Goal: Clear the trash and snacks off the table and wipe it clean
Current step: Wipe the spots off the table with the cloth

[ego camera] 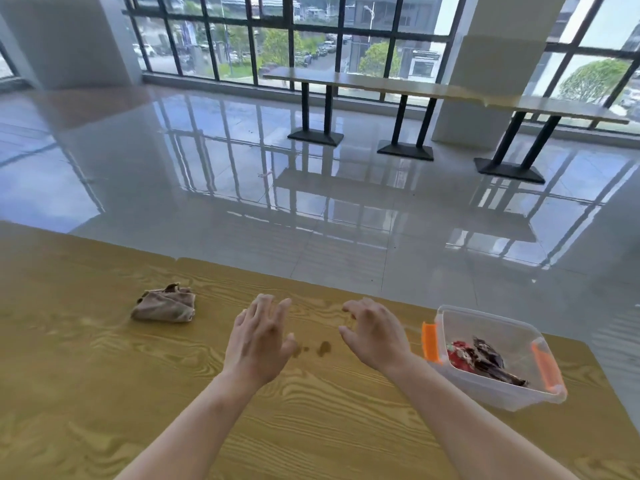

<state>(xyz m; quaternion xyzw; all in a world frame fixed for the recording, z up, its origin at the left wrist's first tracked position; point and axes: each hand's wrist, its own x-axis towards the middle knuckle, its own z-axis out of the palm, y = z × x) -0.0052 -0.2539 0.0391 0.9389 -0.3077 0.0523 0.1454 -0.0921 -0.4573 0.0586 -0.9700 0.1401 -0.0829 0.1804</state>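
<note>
A wood-grain table (104, 393) fills the lower view. A crumpled brown cloth (164, 304) lies on it at the left. My left hand (258, 341) hovers open right of the cloth, fingers spread, holding nothing. My right hand (375, 332) is open too, fingers slightly curled, just left of a clear plastic box (498, 323) with orange latches. Red and dark snack wrappers (481, 358) lie inside the box. Small brown stains (323, 348) mark the tabletop between my hands.
The table's far edge runs diagonally from the left down to the right, with glossy tiled floor (346, 209) beyond it. A long bench table (398, 86) on black legs stands by the windows. White pillars stand left and right.
</note>
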